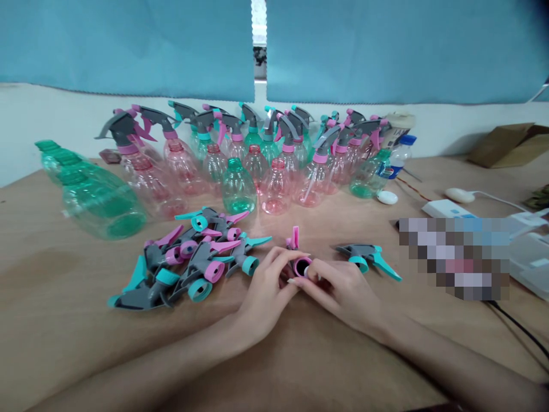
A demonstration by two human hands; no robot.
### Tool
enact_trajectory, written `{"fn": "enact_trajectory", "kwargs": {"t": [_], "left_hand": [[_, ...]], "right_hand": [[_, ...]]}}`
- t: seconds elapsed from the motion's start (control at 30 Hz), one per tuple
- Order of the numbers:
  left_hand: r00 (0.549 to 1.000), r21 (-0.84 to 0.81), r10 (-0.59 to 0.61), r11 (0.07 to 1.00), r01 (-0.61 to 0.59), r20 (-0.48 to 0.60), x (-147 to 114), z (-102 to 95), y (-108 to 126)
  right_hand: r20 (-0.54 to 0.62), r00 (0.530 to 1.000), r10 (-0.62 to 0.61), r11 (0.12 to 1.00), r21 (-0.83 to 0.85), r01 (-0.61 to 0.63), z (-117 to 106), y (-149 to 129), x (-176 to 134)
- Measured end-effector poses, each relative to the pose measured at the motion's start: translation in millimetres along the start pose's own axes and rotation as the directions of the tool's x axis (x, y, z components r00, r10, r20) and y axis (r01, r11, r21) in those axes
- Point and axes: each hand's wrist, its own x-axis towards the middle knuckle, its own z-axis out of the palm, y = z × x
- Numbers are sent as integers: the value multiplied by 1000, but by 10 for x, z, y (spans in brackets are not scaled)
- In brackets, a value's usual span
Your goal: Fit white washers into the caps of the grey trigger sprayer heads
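Note:
My left hand (pixel 271 281) is closed around a grey spray trigger head with a pink collar (pixel 302 265), low over the table. The collar's open end faces me, dark inside. My right hand (pixel 345 287) has its fingers pinched at the right side of that opening, where a small whitish bit shows; what they hold is mostly hidden. Left of my hands lies a pile of loose spray trigger heads (pixel 201 257) with pink and teal collars. On the right, close to my right hand, one teal-collared trigger head (pixel 362 257) lies alone.
Several clear pink bottles (pixel 277 186) and green bottles (pixel 239 186) stand behind, many capped with trigger heads. Green bottles (pixel 103 194) are at left. A blue-capped bottle (pixel 402 154), a white oval object (pixel 387 197), a cardboard box (pixel 508 145) and cabled white devices (pixel 448 209) are right.

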Motion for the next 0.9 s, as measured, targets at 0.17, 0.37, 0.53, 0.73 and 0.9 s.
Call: {"fn": "enact_trajectory", "kwargs": {"t": [0.17, 0.37, 0.53, 0.73, 0.9], "left_hand": [[999, -17, -30, 999, 30, -14, 8, 15, 49], [998, -39, -53, 998, 52, -27, 11, 20, 89], [998, -46, -54, 998, 53, -13, 5, 17, 89], [998, -53, -62, 997, 62, -5, 2, 17, 85], [999, -36, -48, 998, 47, -10, 3, 18, 81]], "right_hand": [[-47, 977, 209, 970, 139, -201, -37, -24, 39], [-96, 945, 314, 924, 258, -281, -55, -6, 47], [-198, 929, 312, 924, 290, -248, -62, 40, 43], [-201, 944, 262, 926, 328, -187, -94, 85, 43], [-169, 940, 296, 893, 398, -210, -82, 55, 21]]}}
